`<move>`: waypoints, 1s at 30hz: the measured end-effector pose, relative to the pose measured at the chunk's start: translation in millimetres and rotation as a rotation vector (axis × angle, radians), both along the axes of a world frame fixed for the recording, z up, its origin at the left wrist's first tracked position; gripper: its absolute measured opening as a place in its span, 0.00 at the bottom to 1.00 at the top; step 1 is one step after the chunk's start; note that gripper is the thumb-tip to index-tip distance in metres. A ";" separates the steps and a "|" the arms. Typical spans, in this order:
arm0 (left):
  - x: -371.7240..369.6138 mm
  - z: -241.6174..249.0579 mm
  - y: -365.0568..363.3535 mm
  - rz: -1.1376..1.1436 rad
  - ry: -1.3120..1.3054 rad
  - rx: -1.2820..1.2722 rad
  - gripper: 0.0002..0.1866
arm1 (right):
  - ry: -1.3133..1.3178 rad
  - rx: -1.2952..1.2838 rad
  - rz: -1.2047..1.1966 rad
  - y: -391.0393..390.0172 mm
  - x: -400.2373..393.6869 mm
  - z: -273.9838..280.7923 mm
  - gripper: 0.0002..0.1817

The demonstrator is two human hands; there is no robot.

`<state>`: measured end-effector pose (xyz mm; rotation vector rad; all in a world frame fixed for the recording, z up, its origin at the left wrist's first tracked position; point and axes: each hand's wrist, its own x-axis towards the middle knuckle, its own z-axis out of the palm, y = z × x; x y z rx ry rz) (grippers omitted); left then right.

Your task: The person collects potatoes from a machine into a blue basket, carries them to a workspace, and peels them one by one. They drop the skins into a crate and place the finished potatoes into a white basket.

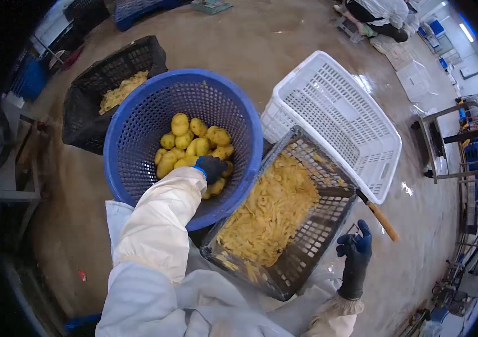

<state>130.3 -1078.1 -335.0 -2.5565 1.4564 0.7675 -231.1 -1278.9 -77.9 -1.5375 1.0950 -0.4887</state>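
Observation:
My left hand (pixel 212 168), in a dark glove with blue at the cuff, reaches into the round blue basket (pixel 118 135). It touches the pile of yellow potatoes (pixel 180 124); its fingers are too hidden to read. My right hand (pixel 356 255), gloved in dark blue, is raised right of the black crate, its fingers closed round a small metal peeler (pixel 354 229). Yellow peelings (pixel 272 205) fill much of the black crate (pixel 301 275) between my hands. Across that crate's right rim lies a knife with a wooden handle (pixel 383 221).
An empty white crate (pixel 337 109) leans beyond the black one. Behind the basket stands another black crate (pixel 82 101) holding peelings (pixel 122 91). A person in white (pixel 382 14) crouches at the top right. A metal cart (pixel 455 140) stands at the right on the wet floor (pixel 239 42).

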 end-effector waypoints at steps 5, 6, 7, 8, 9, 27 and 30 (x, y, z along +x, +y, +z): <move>31.3 27.4 -2.3 0.162 0.097 -0.192 0.28 | 0.144 -0.032 0.145 2.1 -7.0 6.1 0.20; 36.6 51.1 -1.7 0.179 0.100 -0.290 0.28 | 0.093 -0.065 0.166 5.7 -6.1 5.8 0.17; 47.0 62.8 0.9 0.288 0.326 -0.490 0.26 | 0.081 -0.060 0.164 7.3 -7.4 4.7 0.17; 52.8 73.5 7.7 0.396 0.552 -0.689 0.25 | 0.004 -0.054 0.198 8.1 -8.1 3.4 0.17; 35.7 136.4 9.8 0.452 0.827 -0.726 0.22 | -0.074 -0.048 0.235 10.5 -6.4 5.4 0.16; -170.6 242.6 9.1 0.529 1.532 -1.260 0.13 | -0.388 0.341 0.511 87.7 59.3 51.1 0.11; -179.7 212.3 7.1 0.303 0.961 -1.362 0.13 | -0.382 0.188 0.586 93.7 69.6 29.2 0.09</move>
